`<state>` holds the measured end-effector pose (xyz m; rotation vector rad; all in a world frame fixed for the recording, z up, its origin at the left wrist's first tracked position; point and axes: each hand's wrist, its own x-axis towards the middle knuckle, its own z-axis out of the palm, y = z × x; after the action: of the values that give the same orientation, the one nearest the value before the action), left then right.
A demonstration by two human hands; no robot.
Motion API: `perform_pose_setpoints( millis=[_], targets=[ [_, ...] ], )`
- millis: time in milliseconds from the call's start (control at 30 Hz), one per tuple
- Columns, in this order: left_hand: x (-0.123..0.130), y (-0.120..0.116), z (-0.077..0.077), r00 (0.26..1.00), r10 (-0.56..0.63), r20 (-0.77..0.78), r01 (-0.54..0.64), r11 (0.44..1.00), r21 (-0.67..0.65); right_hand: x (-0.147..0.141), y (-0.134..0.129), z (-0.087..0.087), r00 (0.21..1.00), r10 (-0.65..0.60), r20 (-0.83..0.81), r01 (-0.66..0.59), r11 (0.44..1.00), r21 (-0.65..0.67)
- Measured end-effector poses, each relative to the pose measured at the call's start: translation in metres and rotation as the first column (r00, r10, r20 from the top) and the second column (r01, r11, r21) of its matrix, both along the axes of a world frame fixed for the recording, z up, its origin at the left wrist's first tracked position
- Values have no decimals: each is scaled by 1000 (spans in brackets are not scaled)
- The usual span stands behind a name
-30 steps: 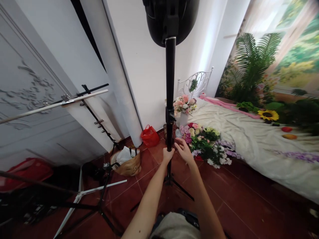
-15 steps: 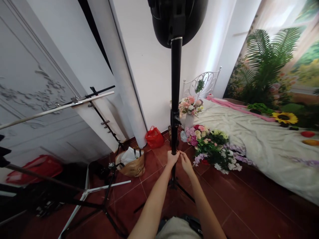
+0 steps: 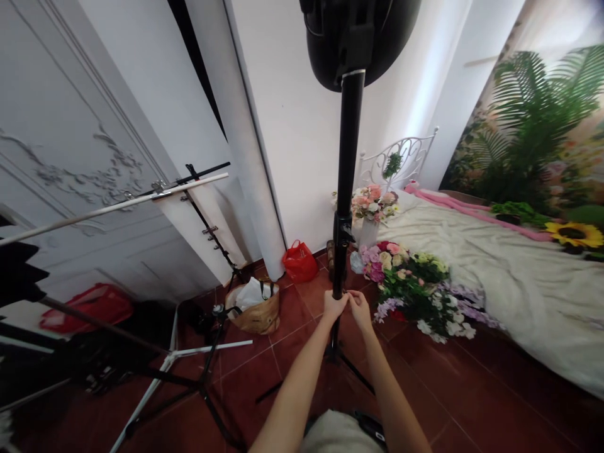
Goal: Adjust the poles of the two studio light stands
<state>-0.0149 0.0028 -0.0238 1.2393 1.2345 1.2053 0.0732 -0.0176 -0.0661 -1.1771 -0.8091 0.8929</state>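
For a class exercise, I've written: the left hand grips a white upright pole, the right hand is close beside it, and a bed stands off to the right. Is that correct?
Not quite: the head view shows the upright pole is black, not white. The left hand grips it, the right hand is close beside it, and the bed stands off to the right.

You face a plain black stand [image 3: 351, 151], its rounded top [image 3: 325, 56] black too. The floor [image 3: 415, 377] is dark red, ruled into tiles by thin pale lines. You see a bright red bag [image 3: 300, 263], a tan bag [image 3: 259, 316], a cream bed cover [image 3: 472, 245], a yellow sunflower [image 3: 573, 234] with a dark centre, and flowers [image 3: 389, 259] mixing pink, white and lilac.
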Motion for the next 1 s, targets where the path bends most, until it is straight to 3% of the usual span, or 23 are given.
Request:
perform_pose_setpoints(
  millis=[233,433,533,700,867,1000],
  targets=[
    [1,1,-2,1000,-5,-5,5,1000,3,5,4,2,996,65,-59,-68,996,-53],
    [1,0,-1,999,26,-30,-27,999,-28,8,-7,-9,908,330,-256,-353,934,-50],
    [2,0,-2,998,24,-49,-26,999,-29,9,-7,-18,879,373,-298,-405,913,-52],
    [2,0,-3,999,25,-40,-26,1000,-13,9,-3,-25,920,266,-287,-297,953,-68],
    [2,-2,1,998,39,-39,-39,999,9,4,8,-18,996,57,-62,-64,991,-118],
    [3,-6,11,997,54,-47,-55,998,-29,1,20,-17,996,-56,74,64,991,-116]
  ],
)
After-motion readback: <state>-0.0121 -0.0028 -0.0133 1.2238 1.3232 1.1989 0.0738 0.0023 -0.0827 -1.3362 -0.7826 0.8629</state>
